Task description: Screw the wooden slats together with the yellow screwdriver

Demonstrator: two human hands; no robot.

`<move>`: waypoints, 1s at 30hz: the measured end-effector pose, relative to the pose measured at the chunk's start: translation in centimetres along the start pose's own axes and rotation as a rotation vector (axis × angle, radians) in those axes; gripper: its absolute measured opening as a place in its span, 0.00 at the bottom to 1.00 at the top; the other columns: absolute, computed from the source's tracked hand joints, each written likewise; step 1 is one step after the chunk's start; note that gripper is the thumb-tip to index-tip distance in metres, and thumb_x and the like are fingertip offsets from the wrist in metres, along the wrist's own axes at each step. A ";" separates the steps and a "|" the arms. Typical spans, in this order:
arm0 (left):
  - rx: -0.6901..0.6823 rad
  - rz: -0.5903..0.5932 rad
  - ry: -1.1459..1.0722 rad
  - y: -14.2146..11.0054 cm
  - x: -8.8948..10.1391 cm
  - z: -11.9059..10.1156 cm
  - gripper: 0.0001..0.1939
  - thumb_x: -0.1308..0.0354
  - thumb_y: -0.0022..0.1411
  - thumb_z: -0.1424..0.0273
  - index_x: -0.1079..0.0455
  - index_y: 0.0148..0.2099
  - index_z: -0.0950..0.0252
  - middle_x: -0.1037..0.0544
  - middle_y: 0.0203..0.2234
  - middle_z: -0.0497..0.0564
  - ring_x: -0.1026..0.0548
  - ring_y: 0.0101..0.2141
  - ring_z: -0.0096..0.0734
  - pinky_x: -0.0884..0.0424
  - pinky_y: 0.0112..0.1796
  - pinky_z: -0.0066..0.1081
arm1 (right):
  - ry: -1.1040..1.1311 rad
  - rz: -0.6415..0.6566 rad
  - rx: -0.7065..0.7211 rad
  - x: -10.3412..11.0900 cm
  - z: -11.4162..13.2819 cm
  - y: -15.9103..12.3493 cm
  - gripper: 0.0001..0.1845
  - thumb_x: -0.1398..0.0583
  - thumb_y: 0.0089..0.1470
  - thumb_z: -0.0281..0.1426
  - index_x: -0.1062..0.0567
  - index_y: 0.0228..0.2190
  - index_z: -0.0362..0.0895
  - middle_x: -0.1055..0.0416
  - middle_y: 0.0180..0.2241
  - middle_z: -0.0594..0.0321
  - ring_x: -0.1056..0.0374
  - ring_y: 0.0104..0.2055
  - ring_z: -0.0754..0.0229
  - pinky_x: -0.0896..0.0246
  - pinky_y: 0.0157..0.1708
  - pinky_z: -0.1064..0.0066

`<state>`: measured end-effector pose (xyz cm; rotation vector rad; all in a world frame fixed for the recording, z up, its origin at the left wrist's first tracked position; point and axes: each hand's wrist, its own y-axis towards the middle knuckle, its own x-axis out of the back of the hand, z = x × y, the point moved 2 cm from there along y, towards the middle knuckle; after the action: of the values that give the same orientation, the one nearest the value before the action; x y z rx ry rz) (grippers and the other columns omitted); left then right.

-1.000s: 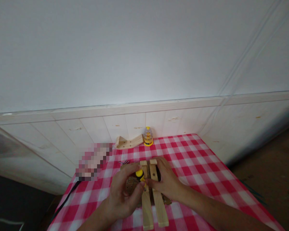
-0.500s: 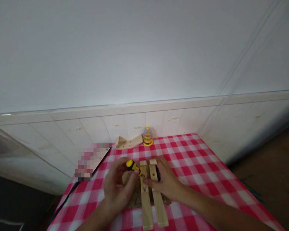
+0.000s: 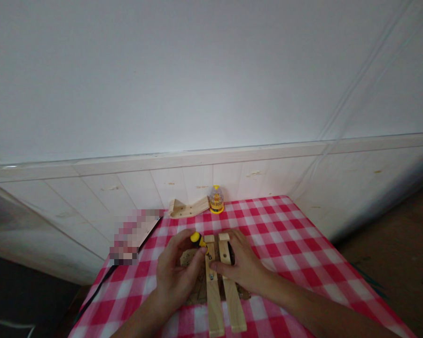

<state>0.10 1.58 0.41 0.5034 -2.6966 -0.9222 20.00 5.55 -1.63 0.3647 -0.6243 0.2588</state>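
My left hand (image 3: pixel 178 265) is closed on a short yellow-and-black screwdriver (image 3: pixel 196 239), tilted so that its tip meets a screw in the left wooden piece (image 3: pixel 215 300). A second metal fastener (image 3: pixel 211 277) shows lower down on that same piece. Beside it lies the right wooden piece (image 3: pixel 234 305), with a dark hole near its upper end. My right hand (image 3: pixel 245 265) grips both wooden pieces from the right, its thumb across onto the left one. Under them is a brown patterned board (image 3: pixel 195 291), partly covered by my hands.
At the back of the red-and-white checked tablecloth (image 3: pixel 268 225) stand a curved wooden piece with holes (image 3: pixel 188 210) and a clear, yellow-based container (image 3: pixel 216 201). A flat device (image 3: pixel 150 230), partly blurred out, lies at the left edge with a black cable (image 3: pixel 97 287). A panelled wall (image 3: pixel 197 176) borders the back.
My left hand has shifted slightly right and turned the screwdriver, whose handle now shows more black. My right hand and the wooden pieces have stayed put.
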 end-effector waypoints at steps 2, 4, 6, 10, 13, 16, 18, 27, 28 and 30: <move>-0.008 0.002 0.014 0.0 0.0 0.0 0.16 0.30 0.67 0.69 0.25 0.55 0.60 0.15 0.38 0.50 0.14 0.35 0.32 0.14 0.38 0.28 | 0.001 -0.005 0.004 0.0 0.0 0.0 0.26 0.23 0.47 0.32 0.24 0.46 0.48 0.24 0.47 0.59 0.29 0.52 0.45 0.34 0.52 0.53; -0.015 0.009 0.029 0.0 0.0 0.0 0.16 0.30 0.67 0.68 0.25 0.55 0.59 0.15 0.39 0.50 0.13 0.36 0.32 0.14 0.38 0.28 | 0.002 -0.009 0.002 0.1 0.1 0.0 0.25 0.23 0.47 0.32 0.23 0.45 0.48 0.24 0.47 0.59 0.29 0.52 0.44 0.33 0.52 0.53; -0.029 0.023 0.036 0.0 0.0 0.0 0.16 0.30 0.67 0.69 0.26 0.55 0.59 0.15 0.39 0.49 0.13 0.36 0.33 0.14 0.38 0.28 | 0.001 -0.010 -0.003 0.1 0.1 0.0 0.25 0.23 0.47 0.32 0.23 0.45 0.49 0.24 0.46 0.59 0.29 0.51 0.44 0.33 0.52 0.53; -0.045 0.038 0.039 0.0 0.1 0.1 0.16 0.31 0.67 0.69 0.26 0.55 0.59 0.15 0.38 0.49 0.13 0.36 0.32 0.14 0.38 0.28 | 0.004 0.000 -0.002 0.0 0.1 -0.1 0.25 0.23 0.47 0.31 0.23 0.45 0.48 0.24 0.46 0.59 0.29 0.51 0.45 0.33 0.51 0.55; -0.053 0.035 0.044 0.1 0.0 0.1 0.16 0.30 0.66 0.69 0.27 0.54 0.59 0.15 0.38 0.48 0.13 0.35 0.32 0.14 0.37 0.28 | 0.000 0.010 -0.006 0.0 0.0 0.0 0.25 0.23 0.47 0.31 0.24 0.45 0.47 0.25 0.46 0.59 0.30 0.51 0.45 0.34 0.51 0.55; -0.067 0.043 0.041 0.2 -0.1 0.0 0.17 0.29 0.64 0.70 0.27 0.53 0.58 0.15 0.37 0.47 0.13 0.34 0.31 0.15 0.36 0.27 | -0.008 0.013 -0.006 -0.1 -0.1 0.0 0.25 0.23 0.48 0.31 0.24 0.46 0.46 0.25 0.47 0.58 0.30 0.52 0.45 0.34 0.52 0.54; -0.064 0.047 0.041 0.2 -0.1 0.0 0.17 0.29 0.64 0.70 0.28 0.53 0.58 0.15 0.36 0.47 0.13 0.33 0.31 0.15 0.36 0.27 | -0.008 0.012 -0.003 -0.1 0.0 0.0 0.25 0.23 0.48 0.31 0.24 0.46 0.46 0.25 0.47 0.58 0.30 0.52 0.45 0.34 0.52 0.54; -0.086 0.110 0.095 0.3 0.1 -0.1 0.14 0.34 0.68 0.70 0.26 0.55 0.59 0.14 0.39 0.50 0.13 0.36 0.33 0.14 0.39 0.30 | 0.003 -0.007 0.004 -0.1 0.0 0.0 0.26 0.23 0.47 0.32 0.23 0.46 0.48 0.24 0.47 0.58 0.29 0.52 0.44 0.33 0.53 0.53; -0.085 0.118 0.094 0.3 0.1 -0.1 0.14 0.35 0.68 0.70 0.26 0.55 0.59 0.14 0.39 0.51 0.13 0.36 0.34 0.14 0.39 0.30 | 0.003 -0.010 0.003 -0.1 0.0 0.1 0.26 0.23 0.47 0.33 0.23 0.46 0.48 0.24 0.47 0.58 0.29 0.52 0.44 0.33 0.52 0.53; -0.081 0.127 0.091 0.3 0.2 -0.1 0.14 0.35 0.69 0.70 0.26 0.56 0.59 0.14 0.39 0.51 0.13 0.37 0.34 0.14 0.39 0.31 | 0.004 -0.011 -0.002 -0.1 0.0 0.1 0.25 0.23 0.47 0.33 0.23 0.46 0.48 0.24 0.47 0.59 0.29 0.52 0.45 0.33 0.52 0.53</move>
<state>-0.12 1.69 0.67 0.3450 -2.5649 -0.9451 19.89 5.60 -1.66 0.3654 -0.6180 0.2483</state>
